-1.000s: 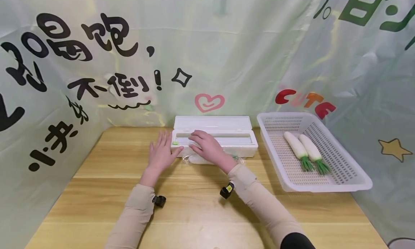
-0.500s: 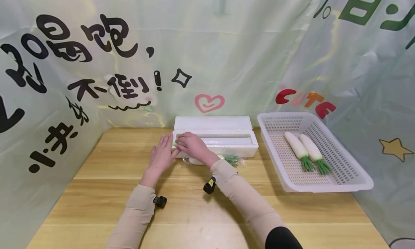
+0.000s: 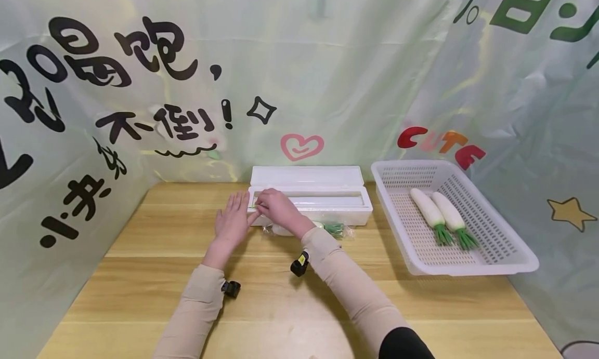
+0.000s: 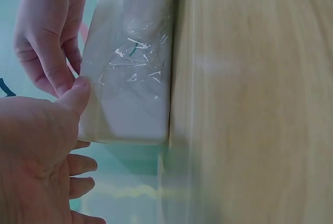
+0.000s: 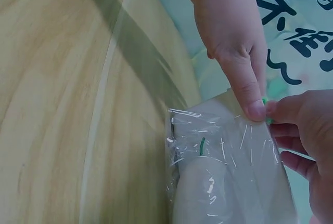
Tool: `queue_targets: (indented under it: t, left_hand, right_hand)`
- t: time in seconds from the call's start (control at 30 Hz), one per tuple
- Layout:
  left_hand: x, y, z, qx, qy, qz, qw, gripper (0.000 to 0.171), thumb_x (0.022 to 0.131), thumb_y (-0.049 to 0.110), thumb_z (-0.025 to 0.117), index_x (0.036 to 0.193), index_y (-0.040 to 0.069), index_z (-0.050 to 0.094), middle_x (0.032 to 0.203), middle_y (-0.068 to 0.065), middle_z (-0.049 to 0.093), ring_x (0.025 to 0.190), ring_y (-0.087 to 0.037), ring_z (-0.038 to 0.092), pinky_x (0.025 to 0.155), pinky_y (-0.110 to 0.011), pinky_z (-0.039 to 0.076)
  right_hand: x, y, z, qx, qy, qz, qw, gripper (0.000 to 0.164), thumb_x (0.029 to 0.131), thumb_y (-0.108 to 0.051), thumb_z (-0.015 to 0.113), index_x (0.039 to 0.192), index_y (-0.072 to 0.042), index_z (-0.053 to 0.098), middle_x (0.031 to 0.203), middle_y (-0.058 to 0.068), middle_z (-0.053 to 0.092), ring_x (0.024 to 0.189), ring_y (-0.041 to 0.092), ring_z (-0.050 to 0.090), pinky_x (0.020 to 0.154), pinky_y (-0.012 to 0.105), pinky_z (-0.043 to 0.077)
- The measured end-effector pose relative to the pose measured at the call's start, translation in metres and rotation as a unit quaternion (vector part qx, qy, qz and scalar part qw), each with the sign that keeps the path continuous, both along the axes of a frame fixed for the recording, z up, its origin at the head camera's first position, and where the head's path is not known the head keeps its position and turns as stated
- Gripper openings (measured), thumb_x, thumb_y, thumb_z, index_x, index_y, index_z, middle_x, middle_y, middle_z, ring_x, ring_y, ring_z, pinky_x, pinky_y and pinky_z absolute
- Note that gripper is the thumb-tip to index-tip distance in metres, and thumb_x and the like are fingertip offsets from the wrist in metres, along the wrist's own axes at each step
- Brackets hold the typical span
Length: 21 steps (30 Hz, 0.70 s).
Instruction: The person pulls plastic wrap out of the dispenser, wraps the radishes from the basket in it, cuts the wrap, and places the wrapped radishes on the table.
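A white cling film box with its lid raised stands at the back of the table. My left hand rests at the box's left end, its fingers straight and its thumb on the front top edge. Beside it my right hand pinches the small green slide cutter, mostly hidden by the fingers. Clear film hangs down the front of the box. In front of the box lies a white radish under the film; its green leaves show right of my right forearm.
At the right stands a white perforated basket with two white radishes in it. The wooden table reaches back to a printed cloth backdrop.
My right hand has moved left from above the middle of the box to its left end and now pinches the green slide cutter. My left hand has barely moved.
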<state>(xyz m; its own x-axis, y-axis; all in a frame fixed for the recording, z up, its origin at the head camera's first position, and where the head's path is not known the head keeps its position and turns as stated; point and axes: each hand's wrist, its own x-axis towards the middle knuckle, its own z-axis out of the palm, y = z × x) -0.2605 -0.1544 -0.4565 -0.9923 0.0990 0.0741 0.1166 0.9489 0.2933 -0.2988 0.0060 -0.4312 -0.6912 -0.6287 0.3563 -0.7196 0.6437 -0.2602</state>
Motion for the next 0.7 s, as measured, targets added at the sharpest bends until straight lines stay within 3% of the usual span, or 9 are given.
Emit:
queue_targets:
  t: [0.4, 0.7]
  left_hand:
    - [0.003, 0.001, 0.001, -0.014, -0.005, 0.017, 0.9997, 0.074, 0.099, 0.060, 0.034, 0.157, 0.018, 0.015, 0.163, -0.012, 0.011, 0.152, -0.034, 0.005, 0.113, -0.071, 0.017]
    - [0.003, 0.002, 0.003, -0.014, -0.008, 0.023, 0.9996, 0.074, 0.098, 0.060, 0.034, 0.157, 0.019, 0.015, 0.163, -0.013, 0.013, 0.152, -0.035, 0.005, 0.113, -0.071, 0.017]
  right_hand:
    - [0.004, 0.008, 0.003, 0.004, 0.034, 0.006, 0.999, 0.010, 0.092, -0.012, 0.064, 0.091, -0.004, 0.070, 0.091, 0.006, 0.071, 0.090, 0.021, 0.065, 0.088, 0.031, 0.055]
    - [0.004, 0.029, -0.003, 0.000, 0.074, 0.004, 0.997, 0.009, 0.091, -0.013, 0.066, 0.090, -0.006, 0.071, 0.090, 0.005, 0.070, 0.090, 0.020, 0.065, 0.088, 0.031, 0.054]
